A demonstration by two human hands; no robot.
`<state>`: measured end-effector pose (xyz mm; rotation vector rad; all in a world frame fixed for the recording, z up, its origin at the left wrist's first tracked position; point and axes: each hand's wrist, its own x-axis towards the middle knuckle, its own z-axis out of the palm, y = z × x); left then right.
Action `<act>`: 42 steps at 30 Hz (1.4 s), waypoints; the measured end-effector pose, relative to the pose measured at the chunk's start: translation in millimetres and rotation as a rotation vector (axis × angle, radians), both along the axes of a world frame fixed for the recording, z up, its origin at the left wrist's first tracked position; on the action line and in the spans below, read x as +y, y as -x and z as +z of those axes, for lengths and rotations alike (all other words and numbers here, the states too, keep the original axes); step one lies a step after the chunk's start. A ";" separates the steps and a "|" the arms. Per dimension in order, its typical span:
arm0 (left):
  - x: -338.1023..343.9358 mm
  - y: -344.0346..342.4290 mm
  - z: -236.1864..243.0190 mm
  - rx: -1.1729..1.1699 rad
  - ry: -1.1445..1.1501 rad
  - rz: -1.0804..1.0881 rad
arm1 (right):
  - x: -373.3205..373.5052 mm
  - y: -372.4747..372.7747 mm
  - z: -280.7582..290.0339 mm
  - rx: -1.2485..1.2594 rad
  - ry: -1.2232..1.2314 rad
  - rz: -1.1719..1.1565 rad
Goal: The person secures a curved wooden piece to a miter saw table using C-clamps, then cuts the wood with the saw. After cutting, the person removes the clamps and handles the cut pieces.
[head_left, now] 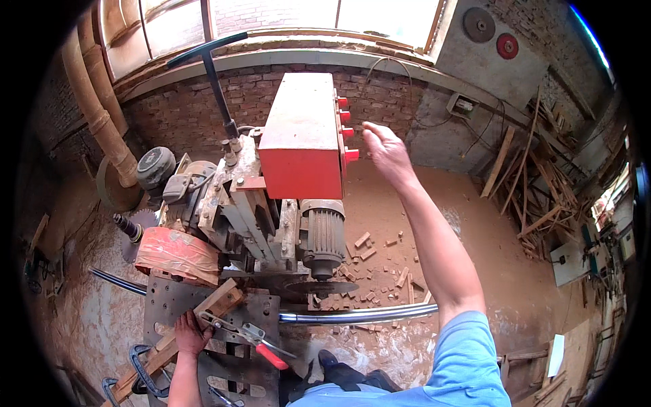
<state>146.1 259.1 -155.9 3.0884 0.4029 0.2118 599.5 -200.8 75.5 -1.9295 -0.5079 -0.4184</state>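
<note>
Beside boxy red switch housing (pixel 303 136), hands (pixel 385 150).

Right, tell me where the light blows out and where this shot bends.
Head view: the window along the top is washed out white; the metal pipe near the bottom bows with the fisheye; black corners ring the frame; the raised right hand by the red box looks slightly soft.
</note>
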 end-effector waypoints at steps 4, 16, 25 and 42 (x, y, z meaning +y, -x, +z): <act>-6.3 -1.6 4.9 0.028 0.010 0.032 | 28.0 -19.9 -2.8 0.259 -0.174 0.209; 26.0 -2.3 2.7 0.007 -0.064 0.020 | -7.2 -68.9 10.0 -0.064 0.111 0.092; 35.8 5.0 20.6 -0.097 -0.065 -0.028 | -51.4 -114.4 16.1 -0.120 0.332 0.129; 73.6 3.2 18.8 -0.029 0.017 -0.014 | -24.7 330.1 -187.6 0.974 -0.006 -0.173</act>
